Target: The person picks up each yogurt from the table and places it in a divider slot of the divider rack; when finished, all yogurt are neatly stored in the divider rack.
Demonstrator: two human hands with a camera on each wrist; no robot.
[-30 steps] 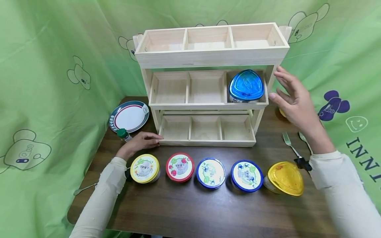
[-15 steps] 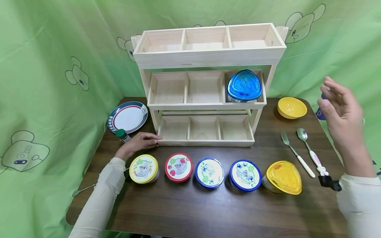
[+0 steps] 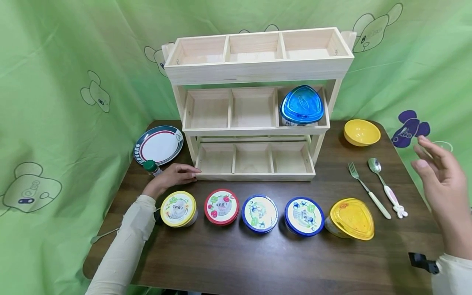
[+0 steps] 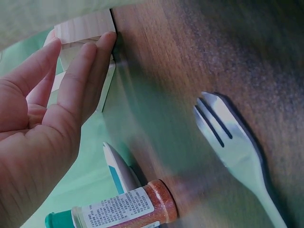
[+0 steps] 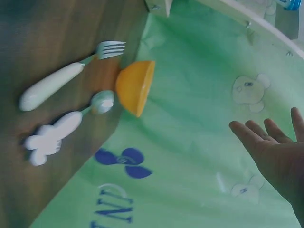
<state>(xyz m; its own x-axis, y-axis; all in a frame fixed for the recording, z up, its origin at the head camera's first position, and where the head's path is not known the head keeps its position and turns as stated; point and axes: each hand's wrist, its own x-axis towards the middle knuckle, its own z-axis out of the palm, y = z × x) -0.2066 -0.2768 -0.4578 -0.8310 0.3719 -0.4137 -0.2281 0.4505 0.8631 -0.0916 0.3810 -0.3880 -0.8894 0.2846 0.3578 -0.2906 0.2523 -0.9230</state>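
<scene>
My left hand [image 3: 172,177] touches the front left corner of the wooden rack's lowest tray [image 3: 258,177], its fingers nearly straight in the left wrist view. Beside it lies a green-capped spice bottle [image 4: 123,207]. My right hand [image 3: 444,180] is in the air at the right table edge, holding nothing, fingers relaxed. A jar with a blue lid [image 3: 302,105] sits in the right compartment of the middle tray. Along the front stand a yellow-lidded tub [image 3: 178,209], a red-lidded tub [image 3: 222,207], two blue-lidded tubs [image 3: 259,214] and a yellow-lidded jar [image 3: 352,219].
A plate [image 3: 158,144] lies left of the rack, and a fork [image 4: 232,156] is near my left forearm. At the right are a yellow bowl [image 3: 361,132], a fork [image 3: 368,190] and a spoon [image 3: 388,188]. Green cloth [image 3: 55,102] hangs around the table.
My right hand has moved from beside the rack's middle tray rightward and then down toward me, uncovering the bowl and cutlery. My left hand stays at the lowest tray's corner.
</scene>
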